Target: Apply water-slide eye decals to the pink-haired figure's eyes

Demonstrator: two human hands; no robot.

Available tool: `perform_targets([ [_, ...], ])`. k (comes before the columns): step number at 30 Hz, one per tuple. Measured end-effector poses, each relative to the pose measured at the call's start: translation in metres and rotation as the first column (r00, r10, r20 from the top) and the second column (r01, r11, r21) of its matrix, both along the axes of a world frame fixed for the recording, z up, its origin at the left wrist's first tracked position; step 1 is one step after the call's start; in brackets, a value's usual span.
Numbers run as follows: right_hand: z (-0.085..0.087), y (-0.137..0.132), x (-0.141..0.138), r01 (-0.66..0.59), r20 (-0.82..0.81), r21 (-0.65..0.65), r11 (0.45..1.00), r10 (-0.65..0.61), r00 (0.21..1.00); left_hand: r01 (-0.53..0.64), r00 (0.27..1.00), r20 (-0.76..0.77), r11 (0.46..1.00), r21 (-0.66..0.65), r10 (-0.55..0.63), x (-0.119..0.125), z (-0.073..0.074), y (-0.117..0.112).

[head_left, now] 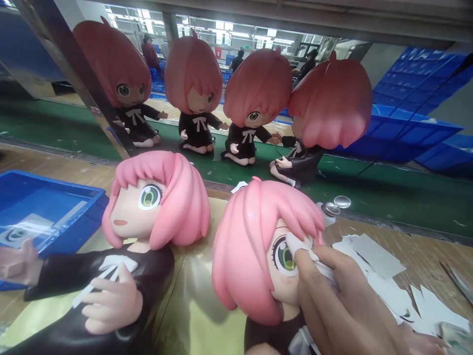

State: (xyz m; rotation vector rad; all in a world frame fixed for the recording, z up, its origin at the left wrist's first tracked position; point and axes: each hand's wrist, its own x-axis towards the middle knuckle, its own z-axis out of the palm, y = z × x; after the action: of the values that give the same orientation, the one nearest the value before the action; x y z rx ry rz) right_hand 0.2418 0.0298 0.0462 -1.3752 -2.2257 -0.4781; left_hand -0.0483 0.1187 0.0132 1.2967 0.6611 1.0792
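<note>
A pink-haired doll in a black dress sits close in front of me, its face turned right. My right hand comes in from the lower right. Its fingertips are pressed together on a small white piece, held against the doll's face just beside the green eye. A second doll of the same kind sits to the left, facing left, with one arm across its chest. My left hand does not show.
A blue bin at the left holds a sheet printed with eyes. White paper scraps litter the wooden bench at the right. Several more dolls stand on the green conveyor. Blue crates are stacked beyond, and people work far behind.
</note>
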Motion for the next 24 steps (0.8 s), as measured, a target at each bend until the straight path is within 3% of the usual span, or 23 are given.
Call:
perform_targets([
  [2,-0.002,0.002,0.003,-0.018,0.272,0.064,0.998,0.000,0.962,0.000,1.000,0.001,1.000,-0.011,0.000,0.005,0.000,-0.004],
  [4,-0.003,0.003,0.002,-0.021,0.445,0.125,0.992,-0.037,0.895,-0.019,1.000,-0.008,0.999,-0.030,0.019,0.009,-0.001,-0.009],
  [11,0.004,0.005,-0.017,0.087,0.442,0.102,0.991,-0.123,0.888,-0.050,0.999,0.012,0.997,-0.051,0.051,0.006,-0.001,-0.011],
  [19,0.002,0.007,-0.004,-0.008,0.396,0.097,0.995,-0.031,0.918,-0.093,0.994,0.055,0.995,0.047,0.091,0.001,0.023,0.000],
  [24,-0.003,0.008,0.002,-0.040,0.475,0.097,0.994,-0.011,0.880,-0.151,0.987,0.056,0.987,0.052,0.149,0.003,0.030,0.001],
])
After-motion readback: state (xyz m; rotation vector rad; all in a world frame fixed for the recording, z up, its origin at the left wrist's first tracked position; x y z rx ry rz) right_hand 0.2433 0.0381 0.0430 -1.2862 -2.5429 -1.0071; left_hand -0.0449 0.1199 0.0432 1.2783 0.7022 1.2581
